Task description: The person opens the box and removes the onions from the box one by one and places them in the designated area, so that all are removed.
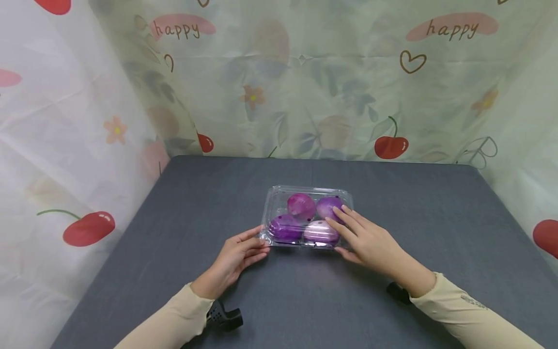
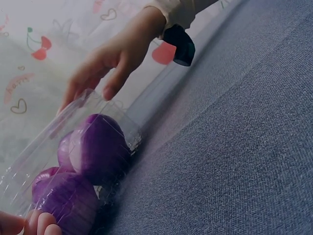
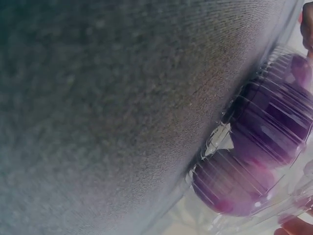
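Nearest the camera, two cream sleeves (image 1: 174, 320) are seen coming in over the grey worktop (image 1: 436, 232), each with a dark wrist mount beneath it. The left hand (image 1: 235, 257) is laid on the worktop at the near left corner of a clear plastic clamshell box (image 1: 344, 195); its fingers are held nearly straight and relaxed, the fingertips (image 2: 41, 224) touching the box wall, nothing being gripped. The right hand (image 1: 364, 237) is rested flat on the lid at the box's right side, fingers extended and slightly spread, with the thumb down by the near right corner; nothing is clasped by it either.

The box is set on the worktop a little nearer than its middle, lid closed, between the two hands. Four purple, onion-like pieces are held inside it: a dark one at near left (image 1: 284, 228), a pale pink one at near right (image 1: 319, 231), a magenta one at far left (image 1: 301, 205) and a violet one at far right (image 1: 328, 206), the last partly covered by the right fingers.

Beyond the worktop, a translucent curtain (image 1: 305, 87) printed with cherries, flowers, hearts and the word "happy" is hung on three sides.
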`<state>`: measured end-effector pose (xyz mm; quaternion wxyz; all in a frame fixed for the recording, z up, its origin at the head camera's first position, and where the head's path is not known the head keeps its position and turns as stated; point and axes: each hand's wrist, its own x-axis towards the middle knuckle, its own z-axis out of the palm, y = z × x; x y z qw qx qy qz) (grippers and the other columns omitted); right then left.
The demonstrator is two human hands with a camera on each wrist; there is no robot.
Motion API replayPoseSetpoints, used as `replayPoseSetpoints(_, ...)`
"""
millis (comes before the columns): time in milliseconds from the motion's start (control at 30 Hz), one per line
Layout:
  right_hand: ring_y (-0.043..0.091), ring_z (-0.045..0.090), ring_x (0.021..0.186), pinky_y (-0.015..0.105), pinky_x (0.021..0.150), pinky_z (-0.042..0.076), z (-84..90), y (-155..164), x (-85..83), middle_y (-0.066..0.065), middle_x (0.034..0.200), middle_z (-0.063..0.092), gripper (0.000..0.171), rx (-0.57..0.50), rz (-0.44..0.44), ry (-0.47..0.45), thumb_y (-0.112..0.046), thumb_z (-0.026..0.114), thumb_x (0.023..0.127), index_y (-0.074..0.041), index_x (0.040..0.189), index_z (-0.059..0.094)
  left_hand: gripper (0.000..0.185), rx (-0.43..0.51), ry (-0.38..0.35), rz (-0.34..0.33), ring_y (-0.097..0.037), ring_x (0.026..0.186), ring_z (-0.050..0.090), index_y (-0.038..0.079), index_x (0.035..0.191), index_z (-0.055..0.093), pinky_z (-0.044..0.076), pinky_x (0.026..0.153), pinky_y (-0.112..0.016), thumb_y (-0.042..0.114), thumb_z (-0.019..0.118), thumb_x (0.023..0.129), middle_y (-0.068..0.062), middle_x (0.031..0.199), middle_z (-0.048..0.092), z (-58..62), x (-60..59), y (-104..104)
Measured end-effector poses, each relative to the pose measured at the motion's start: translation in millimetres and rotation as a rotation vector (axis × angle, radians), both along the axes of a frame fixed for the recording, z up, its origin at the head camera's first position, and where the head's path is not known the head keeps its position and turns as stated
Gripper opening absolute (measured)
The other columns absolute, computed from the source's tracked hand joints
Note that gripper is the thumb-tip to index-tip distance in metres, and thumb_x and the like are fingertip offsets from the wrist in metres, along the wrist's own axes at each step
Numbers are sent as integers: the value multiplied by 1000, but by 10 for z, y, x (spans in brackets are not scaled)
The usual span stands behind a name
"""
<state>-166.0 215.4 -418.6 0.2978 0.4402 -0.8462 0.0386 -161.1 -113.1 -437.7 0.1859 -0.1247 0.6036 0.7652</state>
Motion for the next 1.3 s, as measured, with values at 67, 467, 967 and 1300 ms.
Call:
replayPoseSetpoints(67, 38, 55, 123, 47, 95, 52, 6, -5, -9, 22, 133, 57, 58, 3, 3, 2, -47, 37, 100, -5, 137, 53, 45, 0, -3, -1, -16, 80, 72, 8, 137, 55, 60, 77, -31, 3, 61, 92, -5, 84, 72, 2, 0, -4)
replayPoseSetpoints(467, 43, 59, 116, 44, 81, 58, 71, -64, -18, 27, 127, 59, 68, 65, 28, 22, -13, 75, 68, 2, 131, 55, 45, -16, -15, 14, -18, 81, 72, 10, 136, 56, 61, 76, -33, 2, 61, 92, -7, 87, 73, 2, -9, 0)
replayPoseSetpoints(967, 49, 54, 119, 31, 47, 56, 59, -130, 105, 30, 137, 50, 45, 218, -85, 21, -2, 54, 95, -2, 139, 45, 43, -50, -25, 32, -19, 82, 72, 12, 134, 59, 61, 76, -34, 3, 63, 91, -9, 88, 73, 4, -31, 10)
replayPoseSetpoints(1300, 52, 56, 113, 30, 40, 52, 67, -184, 115, 30, 134, 52, 53, 182, -60, 117, -1, 6, 103, -2, 138, 46, 45, -17, -10, 10, -18, 81, 72, 9, 136, 57, 61, 77, -33, 1, 61, 91, -10, 90, 74, -5, -44, -30)
